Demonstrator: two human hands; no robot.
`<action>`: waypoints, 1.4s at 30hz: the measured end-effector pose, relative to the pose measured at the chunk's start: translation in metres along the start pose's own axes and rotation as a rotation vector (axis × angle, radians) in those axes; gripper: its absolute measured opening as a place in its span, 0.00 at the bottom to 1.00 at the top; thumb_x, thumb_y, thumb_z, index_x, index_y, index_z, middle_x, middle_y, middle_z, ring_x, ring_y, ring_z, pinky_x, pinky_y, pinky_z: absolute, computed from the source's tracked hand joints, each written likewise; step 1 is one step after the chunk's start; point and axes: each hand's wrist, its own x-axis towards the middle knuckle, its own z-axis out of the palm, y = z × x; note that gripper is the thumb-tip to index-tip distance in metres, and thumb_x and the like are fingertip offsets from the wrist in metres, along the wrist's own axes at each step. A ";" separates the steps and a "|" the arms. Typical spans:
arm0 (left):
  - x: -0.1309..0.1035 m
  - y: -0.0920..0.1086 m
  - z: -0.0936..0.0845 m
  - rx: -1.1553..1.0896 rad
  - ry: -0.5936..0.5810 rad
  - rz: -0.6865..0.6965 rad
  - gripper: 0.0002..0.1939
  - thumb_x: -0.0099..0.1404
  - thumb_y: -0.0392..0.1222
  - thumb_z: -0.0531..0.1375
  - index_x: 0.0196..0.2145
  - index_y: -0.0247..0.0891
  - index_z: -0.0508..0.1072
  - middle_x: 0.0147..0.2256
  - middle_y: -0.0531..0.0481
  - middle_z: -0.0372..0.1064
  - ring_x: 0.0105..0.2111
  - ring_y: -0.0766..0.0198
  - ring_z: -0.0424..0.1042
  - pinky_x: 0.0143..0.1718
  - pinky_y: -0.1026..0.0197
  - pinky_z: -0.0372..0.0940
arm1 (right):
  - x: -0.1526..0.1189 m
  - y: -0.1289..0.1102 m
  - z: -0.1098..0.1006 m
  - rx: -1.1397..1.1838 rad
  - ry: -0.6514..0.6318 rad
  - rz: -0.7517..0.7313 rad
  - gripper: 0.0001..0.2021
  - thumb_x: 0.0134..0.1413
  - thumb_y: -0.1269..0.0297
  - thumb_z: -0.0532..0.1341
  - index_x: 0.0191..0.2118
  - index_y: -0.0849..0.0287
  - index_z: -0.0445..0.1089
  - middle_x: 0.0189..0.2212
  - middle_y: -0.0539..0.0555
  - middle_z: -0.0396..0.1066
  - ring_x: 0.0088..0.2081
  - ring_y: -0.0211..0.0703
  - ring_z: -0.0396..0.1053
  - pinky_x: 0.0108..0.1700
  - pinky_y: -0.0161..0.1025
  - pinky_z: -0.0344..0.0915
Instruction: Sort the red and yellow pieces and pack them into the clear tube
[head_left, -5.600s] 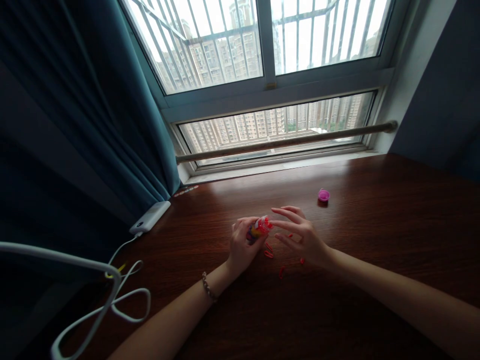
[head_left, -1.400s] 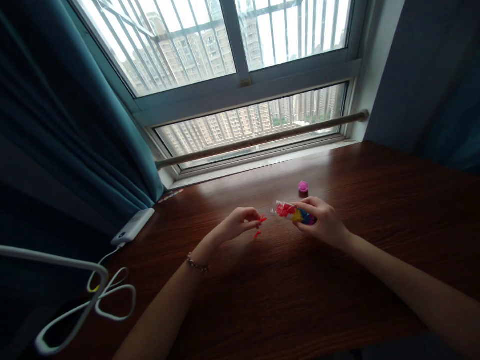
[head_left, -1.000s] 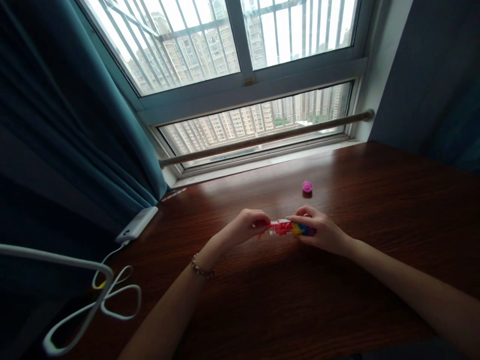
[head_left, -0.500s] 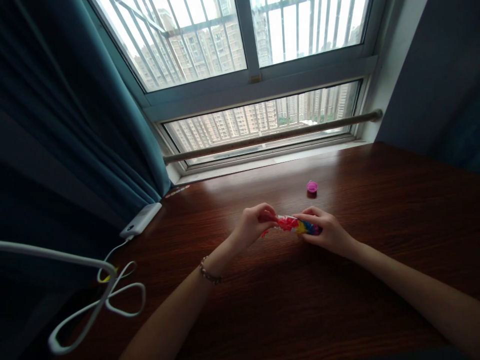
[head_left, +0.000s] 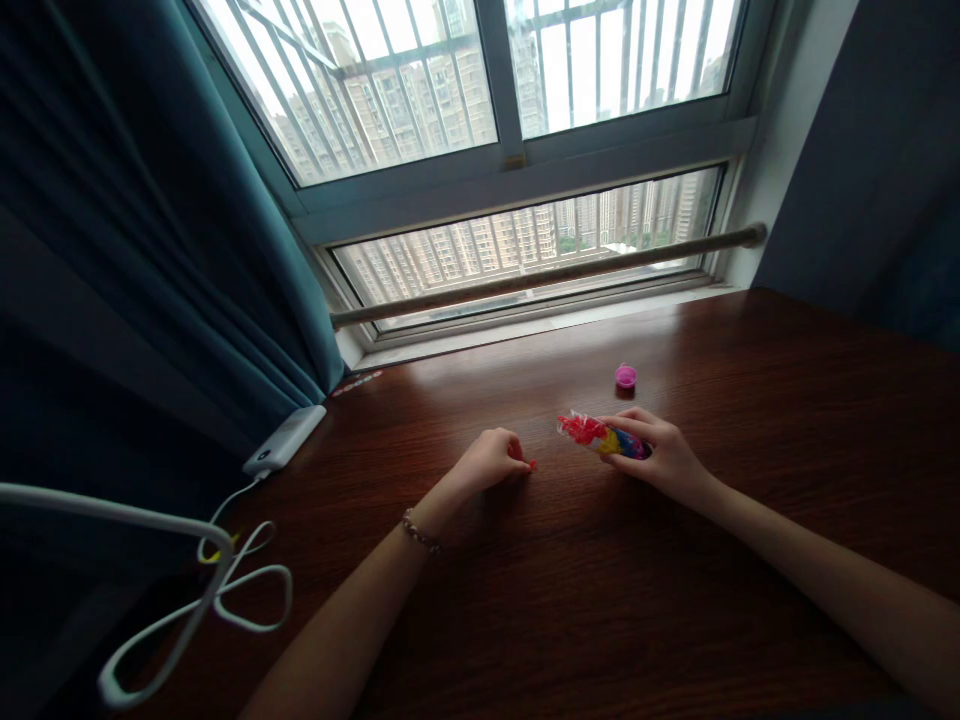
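Note:
My right hand (head_left: 651, 445) is wrapped round a clear plastic packet (head_left: 604, 437) filled with bands of red, yellow, blue and purple. The packet's left end is crumpled, with red stuff showing through it; what the red stuff is I cannot make out. Low over the tabletop, apart from the packet, my left hand (head_left: 491, 460) is closed in a pinch. A small red piece (head_left: 532, 466) shows at its fingertips. Beyond my right hand, a small round pink cup or cap (head_left: 625, 377) sits on the dark wooden table (head_left: 585, 580).
On the left edge of the table lies a white power strip or adapter (head_left: 285, 440) with a looped white cable (head_left: 255, 600). A blue curtain (head_left: 225, 230) hangs beside the barred window (head_left: 525, 240). Flat stickers or small discs (head_left: 358, 383) lie in the far left corner.
My left hand has come away from the packet's red end, moving left and down, with a small red piece at its fingertips. My right hand keeps hold of the packet, its left end now raised slightly.

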 end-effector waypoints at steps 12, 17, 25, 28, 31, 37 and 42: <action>-0.012 0.032 0.001 -0.239 0.324 0.265 0.08 0.54 0.42 0.58 0.25 0.33 0.73 0.26 0.49 0.69 0.25 0.68 0.65 0.25 0.67 0.58 | -0.002 0.002 0.003 -0.024 -0.052 -0.009 0.20 0.44 0.63 0.63 0.46 0.55 0.68 0.37 0.53 0.65 0.38 0.44 0.66 0.41 0.39 0.64; -0.021 0.048 0.006 -0.332 0.536 0.419 0.07 0.56 0.41 0.59 0.28 0.37 0.74 0.29 0.49 0.65 0.29 0.67 0.64 0.30 0.65 0.61 | -0.004 0.000 0.006 -0.005 -0.097 -0.022 0.19 0.45 0.64 0.63 0.46 0.55 0.68 0.37 0.53 0.65 0.37 0.43 0.66 0.39 0.37 0.64; -0.019 0.047 0.020 -0.317 0.421 0.313 0.01 0.50 0.38 0.64 0.22 0.40 0.76 0.31 0.49 0.68 0.38 0.60 0.63 0.40 0.59 0.59 | -0.007 -0.007 0.007 0.023 -0.158 -0.076 0.19 0.44 0.65 0.63 0.46 0.56 0.68 0.37 0.54 0.64 0.37 0.42 0.66 0.39 0.36 0.64; -0.020 0.049 0.023 -0.322 0.472 0.240 0.04 0.47 0.38 0.66 0.19 0.38 0.73 0.30 0.50 0.65 0.36 0.61 0.62 0.38 0.60 0.58 | -0.008 -0.007 0.010 0.051 -0.163 -0.071 0.20 0.44 0.64 0.63 0.46 0.56 0.68 0.37 0.54 0.63 0.36 0.41 0.66 0.37 0.36 0.64; -0.021 0.052 0.025 -0.384 0.595 0.172 0.09 0.44 0.40 0.66 0.20 0.36 0.68 0.27 0.53 0.61 0.32 0.65 0.62 0.36 0.62 0.57 | -0.008 -0.007 0.010 0.071 -0.138 -0.066 0.20 0.43 0.65 0.63 0.46 0.55 0.68 0.37 0.54 0.64 0.36 0.42 0.66 0.38 0.37 0.64; -0.019 0.056 0.022 -1.069 0.223 0.141 0.14 0.47 0.41 0.65 0.24 0.34 0.62 0.24 0.55 0.61 0.25 0.71 0.62 0.28 0.66 0.58 | -0.006 -0.014 0.006 0.178 -0.146 -0.016 0.20 0.43 0.64 0.64 0.47 0.56 0.68 0.37 0.54 0.65 0.38 0.43 0.66 0.40 0.37 0.64; -0.018 0.049 0.025 -1.409 0.130 0.227 0.11 0.52 0.40 0.63 0.32 0.35 0.66 0.33 0.51 0.65 0.32 0.67 0.67 0.35 0.63 0.63 | -0.005 -0.010 0.011 0.394 -0.139 0.120 0.20 0.44 0.63 0.64 0.47 0.57 0.68 0.39 0.55 0.65 0.39 0.44 0.66 0.41 0.38 0.65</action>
